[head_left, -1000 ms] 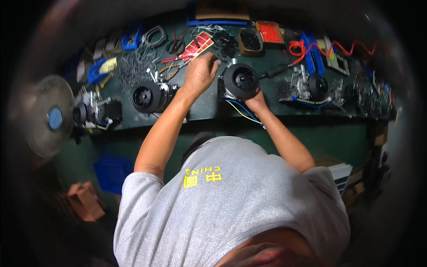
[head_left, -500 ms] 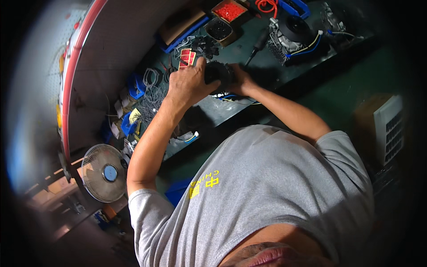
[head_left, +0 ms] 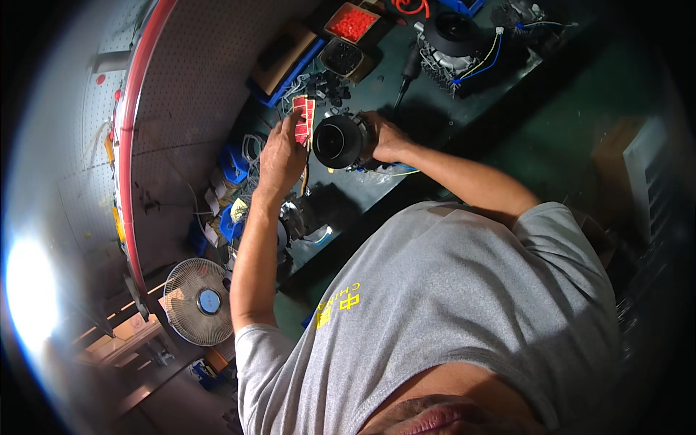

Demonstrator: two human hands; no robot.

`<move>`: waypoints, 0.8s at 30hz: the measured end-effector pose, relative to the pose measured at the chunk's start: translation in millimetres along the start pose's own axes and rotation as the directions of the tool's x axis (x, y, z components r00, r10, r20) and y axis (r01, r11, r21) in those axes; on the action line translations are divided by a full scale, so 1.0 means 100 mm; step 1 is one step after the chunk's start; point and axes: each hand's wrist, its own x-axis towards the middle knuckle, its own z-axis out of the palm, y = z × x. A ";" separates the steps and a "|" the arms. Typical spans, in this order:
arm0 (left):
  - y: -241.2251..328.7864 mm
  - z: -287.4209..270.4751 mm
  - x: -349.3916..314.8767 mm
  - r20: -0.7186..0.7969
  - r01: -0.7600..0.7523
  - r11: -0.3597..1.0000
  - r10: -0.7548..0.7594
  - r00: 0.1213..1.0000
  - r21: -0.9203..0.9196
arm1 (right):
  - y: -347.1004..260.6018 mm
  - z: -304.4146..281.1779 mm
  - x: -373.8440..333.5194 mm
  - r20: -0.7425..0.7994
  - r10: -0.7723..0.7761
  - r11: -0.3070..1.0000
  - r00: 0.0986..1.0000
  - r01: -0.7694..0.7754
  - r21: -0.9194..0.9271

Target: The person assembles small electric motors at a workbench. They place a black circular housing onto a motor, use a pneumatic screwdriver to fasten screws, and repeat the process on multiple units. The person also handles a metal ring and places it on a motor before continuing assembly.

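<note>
My right hand [head_left: 387,139] grips the right side of a motor assembly [head_left: 338,141] with a round black hollow cap, tilted so that the opening faces up and left. Its fingertips are partly hidden behind the assembly. Blue and yellow wires [head_left: 406,172] trail from its lower side over the bench edge. To the left, my left hand [head_left: 283,156] is off the assembly, with fingers stretched out over the left edge of a sheet of red labels [head_left: 306,125]. Whether those fingertips pinch a label is too small to tell.
Beyond the hands stand a box of red caps [head_left: 353,24] and a box of black parts [head_left: 341,56]. A power screwdriver [head_left: 410,69] lies right of them, beside another motor assembly [head_left: 454,36]. Blue bins [head_left: 233,164] and a fan [head_left: 198,301] are at left.
My left hand has left the black cap and moved left to the red label sheet. My right hand keeps its grip; the cap's opening has come into view. The view has shifted.
</note>
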 end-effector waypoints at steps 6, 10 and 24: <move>-0.42 0.37 0.08 0.006 0.082 0.966 -0.083 0.997 -0.245 | 0.03 -0.01 0.02 0.000 -0.056 0.997 0.998 0.056 0.060; -0.28 0.14 0.39 -0.039 0.098 0.951 -0.114 0.993 -0.294 | -0.17 -0.12 -0.12 -0.038 -0.051 0.995 0.998 0.055 0.085; -0.02 1.29 2.37 0.424 -0.067 0.951 0.197 0.884 -0.301 | -0.26 -0.23 -0.18 0.069 0.122 0.991 0.990 -0.117 -0.069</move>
